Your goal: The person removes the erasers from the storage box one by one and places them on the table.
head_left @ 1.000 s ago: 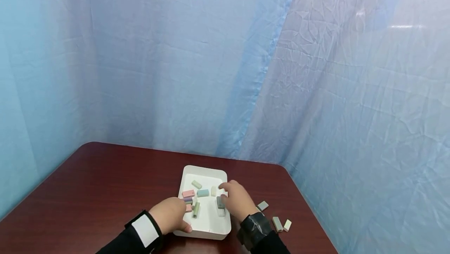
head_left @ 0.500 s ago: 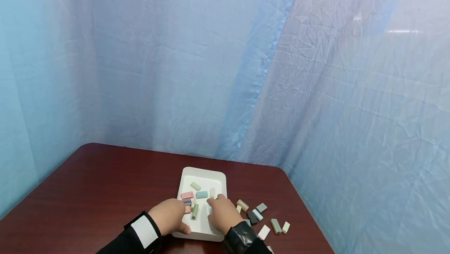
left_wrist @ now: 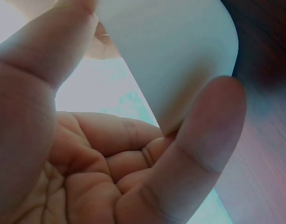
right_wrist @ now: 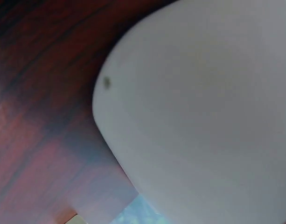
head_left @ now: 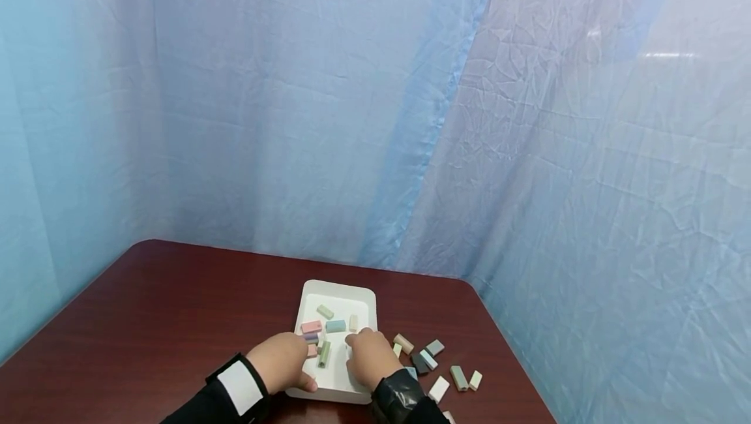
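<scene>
1. The left hand [head_left: 283, 362] is lying low, knuckles up, fingers curling forward and thumb [left_wrist: 198, 154] hooking underneath in a grip.
2. The left forearm is showing a dark sleeve [head_left: 202, 404] with a white cuff patch.
3. The right hand [head_left: 366, 359] is sitting close beside it, knuckles up, fingers bending down; its grip is not showing.
4. A glossy black wrist strap [head_left: 396, 393] is circling the right wrist.

Smooth matt plastic tray [head_left: 337, 290] on a glossy wood-grain table [head_left: 176, 306]; crinkled sheeting [head_left: 528, 150] behind.
</scene>
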### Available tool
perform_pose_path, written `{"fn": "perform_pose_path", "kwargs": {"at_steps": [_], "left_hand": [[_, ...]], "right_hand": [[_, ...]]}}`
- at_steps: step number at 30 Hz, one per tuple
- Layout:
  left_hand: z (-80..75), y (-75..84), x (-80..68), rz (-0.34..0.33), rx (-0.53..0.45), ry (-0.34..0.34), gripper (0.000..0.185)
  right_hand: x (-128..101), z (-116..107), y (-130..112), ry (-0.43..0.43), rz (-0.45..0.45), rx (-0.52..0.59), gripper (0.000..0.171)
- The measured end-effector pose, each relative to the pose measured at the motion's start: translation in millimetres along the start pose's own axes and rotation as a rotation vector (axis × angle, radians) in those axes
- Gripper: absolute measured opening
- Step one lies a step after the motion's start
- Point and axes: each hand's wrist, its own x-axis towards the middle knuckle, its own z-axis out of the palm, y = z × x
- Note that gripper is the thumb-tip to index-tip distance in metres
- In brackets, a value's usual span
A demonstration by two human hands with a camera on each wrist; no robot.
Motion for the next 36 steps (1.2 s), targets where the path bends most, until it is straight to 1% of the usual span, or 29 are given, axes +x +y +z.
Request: {"fn": "perform_pose_path", "kwargs": {"at_steps": [6,10,19,23,28,31,36], "left_hand": [[-0.5,0.3,-1.5,0.008,0.001,0.017,0.048],[-1.2,0.8,-2.1,0.003,-0.004,0.015,0.048],[-1.6,-0.5,-3.6,0.014,-0.012,0.026,0.047],[-1.5,-0.5,-3.6,0.016,-0.016,0.023,0.046],[-1.9,-0.5,-3.7,0.018,-0.013,0.018,0.046],[-2.3,-0.3,-3.7,0.021,-0.003,0.021,0.047],[-2.3,0.3,-3.1,0.019,-0.008,0.017,0.048]], "right_hand": [[1.2,3.1,0.7,0.029,-0.005,-0.033,0.032],[0.3,2.9,0.4,0.054,-0.015,-0.052,0.029],[-2.1,-0.3,-1.9,0.055,-0.019,-0.051,0.028],[-2.9,-0.1,-1.1,0.064,-0.024,-0.032,0.028],[-3.4,1.4,0.4,0.091,-0.035,0.021,0.027],[-2.1,2.6,1.3,0.098,-0.055,0.05,0.027],[-1.6,5.6,2.5,0.088,-0.098,0.063,0.029]]}}
